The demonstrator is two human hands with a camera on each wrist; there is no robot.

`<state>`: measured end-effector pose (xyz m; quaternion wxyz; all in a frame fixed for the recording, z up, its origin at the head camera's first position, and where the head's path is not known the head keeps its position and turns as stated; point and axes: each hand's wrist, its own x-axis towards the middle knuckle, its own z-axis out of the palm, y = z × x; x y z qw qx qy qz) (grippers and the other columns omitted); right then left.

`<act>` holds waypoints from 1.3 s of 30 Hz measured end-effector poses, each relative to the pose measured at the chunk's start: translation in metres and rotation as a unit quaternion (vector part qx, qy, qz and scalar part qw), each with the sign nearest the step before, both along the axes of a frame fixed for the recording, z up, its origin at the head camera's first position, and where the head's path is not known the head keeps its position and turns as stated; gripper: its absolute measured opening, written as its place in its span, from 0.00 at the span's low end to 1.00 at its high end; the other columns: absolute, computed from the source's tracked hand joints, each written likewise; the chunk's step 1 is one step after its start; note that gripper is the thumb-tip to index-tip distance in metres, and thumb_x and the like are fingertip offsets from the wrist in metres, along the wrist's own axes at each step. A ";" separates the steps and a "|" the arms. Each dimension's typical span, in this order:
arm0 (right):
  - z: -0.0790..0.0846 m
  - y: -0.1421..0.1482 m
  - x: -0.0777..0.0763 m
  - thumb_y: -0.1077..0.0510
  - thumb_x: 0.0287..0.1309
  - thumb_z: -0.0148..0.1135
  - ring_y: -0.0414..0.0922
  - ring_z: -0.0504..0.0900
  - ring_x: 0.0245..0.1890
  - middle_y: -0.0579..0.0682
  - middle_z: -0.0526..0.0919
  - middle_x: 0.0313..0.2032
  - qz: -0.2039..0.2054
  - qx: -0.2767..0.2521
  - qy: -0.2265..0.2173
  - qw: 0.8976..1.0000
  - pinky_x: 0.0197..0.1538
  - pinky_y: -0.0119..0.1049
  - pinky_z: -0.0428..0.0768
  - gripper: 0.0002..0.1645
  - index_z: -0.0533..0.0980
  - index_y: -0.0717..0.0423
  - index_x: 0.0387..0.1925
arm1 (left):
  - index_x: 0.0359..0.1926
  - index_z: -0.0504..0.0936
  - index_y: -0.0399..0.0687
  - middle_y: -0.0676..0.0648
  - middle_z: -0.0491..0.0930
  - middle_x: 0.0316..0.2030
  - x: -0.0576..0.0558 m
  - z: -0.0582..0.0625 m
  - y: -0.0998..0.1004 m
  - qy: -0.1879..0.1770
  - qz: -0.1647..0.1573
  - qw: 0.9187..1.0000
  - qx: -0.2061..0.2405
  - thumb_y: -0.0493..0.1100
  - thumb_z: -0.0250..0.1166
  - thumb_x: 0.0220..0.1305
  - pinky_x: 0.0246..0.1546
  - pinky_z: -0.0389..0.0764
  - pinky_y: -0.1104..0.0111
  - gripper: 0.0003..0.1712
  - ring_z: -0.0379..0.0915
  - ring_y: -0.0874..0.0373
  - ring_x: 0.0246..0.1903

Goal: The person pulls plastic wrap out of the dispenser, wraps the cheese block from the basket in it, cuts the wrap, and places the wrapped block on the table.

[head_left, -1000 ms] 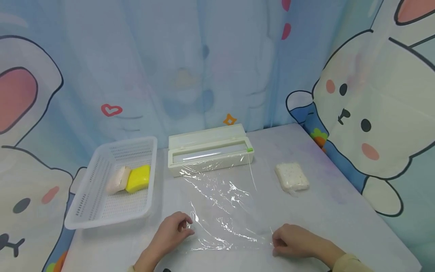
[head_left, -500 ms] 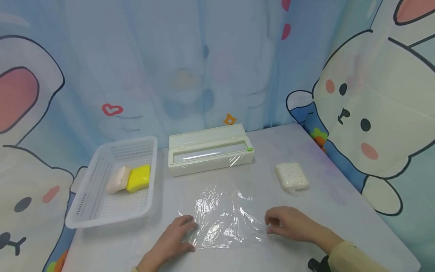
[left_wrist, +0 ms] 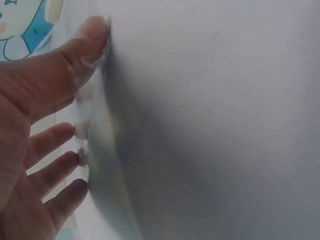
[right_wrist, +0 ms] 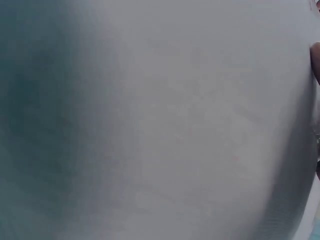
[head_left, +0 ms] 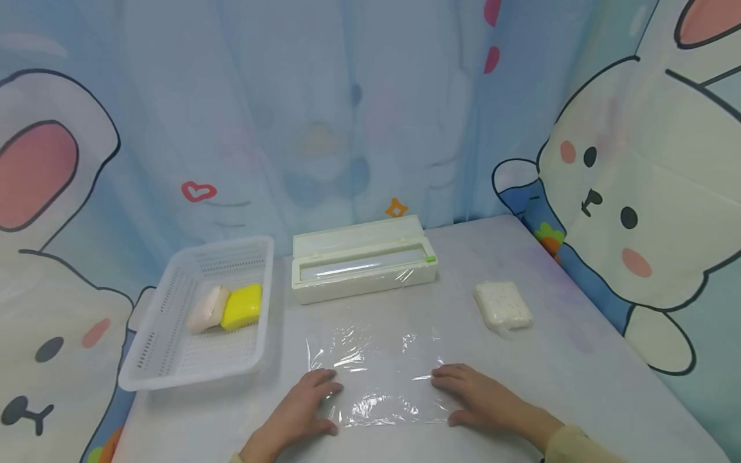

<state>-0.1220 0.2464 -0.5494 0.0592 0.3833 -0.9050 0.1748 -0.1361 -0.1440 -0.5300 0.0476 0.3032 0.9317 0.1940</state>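
A sheet of clear cling film point(head_left: 379, 379) lies on the table, wrinkled and shiny. At its left edge my left hand point(head_left: 301, 411) rests with fingers spread and relaxed. The left wrist view shows the left hand's thumb point(left_wrist: 82, 47) against the film, its other fingers apart from the thumb. My right hand point(head_left: 483, 399) touches the film's right edge with extended fingers. Only a sliver of its fingertips point(right_wrist: 315, 59) appears in the right wrist view. Behind the sheet stands a white cling film dispenser point(head_left: 365, 283), its lid raised and the roll inside visible.
At the left is a white plastic basket point(head_left: 141, 360) with a pale pink bar point(head_left: 208, 310) and a yellow bar point(head_left: 242, 307) in it. A cream, speckled block in clear wrapping point(head_left: 502, 305) lies at the right. A cartoon-printed curtain point(head_left: 324, 116) hangs behind the table point(head_left: 596, 386).
The film, earlier stretching up to the dispenser, now lies as a separate sheet nearer me. My right hand has moved left, and both hands' fingers have loosened and spread onto the film's sides.
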 end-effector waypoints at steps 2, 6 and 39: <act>-0.003 0.001 0.002 0.41 0.49 0.76 0.53 0.79 0.58 0.52 0.81 0.60 0.006 -0.009 0.023 1.000 0.58 0.46 0.81 0.37 0.80 0.54 0.57 | 0.55 0.84 0.48 0.42 0.77 0.64 0.001 -0.001 -0.001 0.003 0.001 1.000 -0.002 0.52 0.84 0.38 0.66 0.74 0.52 0.39 0.72 0.42 0.64; -0.005 0.001 0.001 0.40 0.50 0.75 0.53 0.79 0.59 0.52 0.82 0.60 0.013 -0.011 0.040 0.999 0.57 0.46 0.80 0.35 0.81 0.54 0.56 | 0.55 0.83 0.48 0.42 0.77 0.64 0.000 -0.001 -0.003 0.005 0.007 1.000 0.005 0.51 0.84 0.39 0.66 0.74 0.53 0.38 0.72 0.42 0.65; -0.003 0.004 0.004 0.36 0.58 0.67 0.54 0.79 0.60 0.52 0.82 0.62 -0.007 0.043 0.000 0.999 0.59 0.50 0.80 0.36 0.80 0.55 0.60 | 0.67 0.71 0.32 0.29 0.71 0.65 -0.083 0.110 -0.101 0.019 0.236 0.970 0.060 0.42 0.69 0.66 0.63 0.73 0.38 0.33 0.69 0.31 0.64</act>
